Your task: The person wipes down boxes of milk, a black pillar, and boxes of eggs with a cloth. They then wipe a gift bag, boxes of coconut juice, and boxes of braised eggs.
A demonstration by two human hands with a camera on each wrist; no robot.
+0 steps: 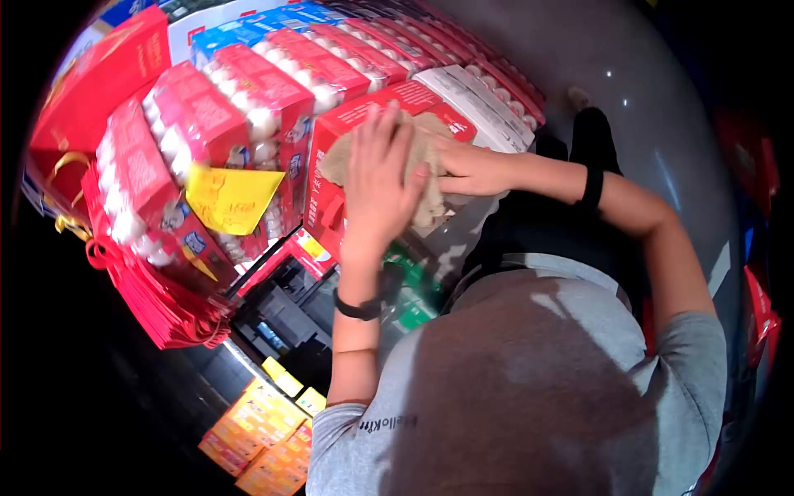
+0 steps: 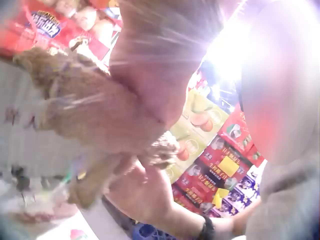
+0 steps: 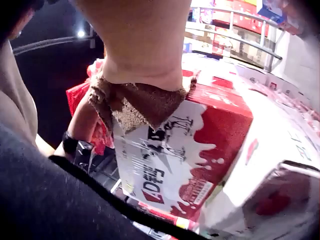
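A tan, rough-textured cloth lies on top of a red and white printed carton. My left hand rests flat over the cloth, its fingers straight and pointing away from me. From the right my right hand reaches onto the same cloth, with its fingers hidden behind the left hand and the folds. In the right wrist view the cloth drapes over the carton's edge below the right hand. The left wrist view shows the cloth bunched beside both hands.
Shrink-wrapped packs of white rounded items stand in rows beyond the carton. A yellow paper sign leans on them. Red bags hang at the left, and orange boxes sit lower down. Grey floor lies to the right.
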